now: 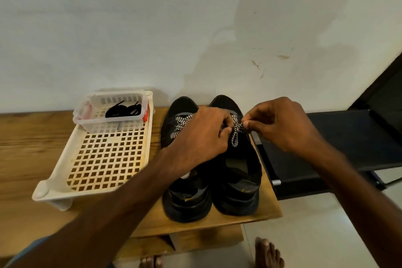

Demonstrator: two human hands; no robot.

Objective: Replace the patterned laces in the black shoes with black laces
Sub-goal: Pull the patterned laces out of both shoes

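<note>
Black and white zigzags mark the patterned lace (236, 135) I am working on, and it sits on the right shoe (237, 183) of the pair. Both shoes stand side by side on the wooden table (26, 148), heels near me and toes far, by the wall, so each shoe's long way runs from near to far. The knot lies right between my two hands. My left hand (202, 137) has its fingers curled in and pinches the lace from the left. My right hand (280, 124) pinches a bit of it from the right, between thumb and finger. So I think the next pull has to go sideways, hands moving apart, to open the knot. The left shoe (187, 200) has its own zigzag lace (180, 125) in place, and no hand is on it. The black laces (126, 110) lie in a small clear tub (113, 125) at the far end of the white tray (56, 178), off to the left, so my left hand is the nearer one to fetch them.
</note>
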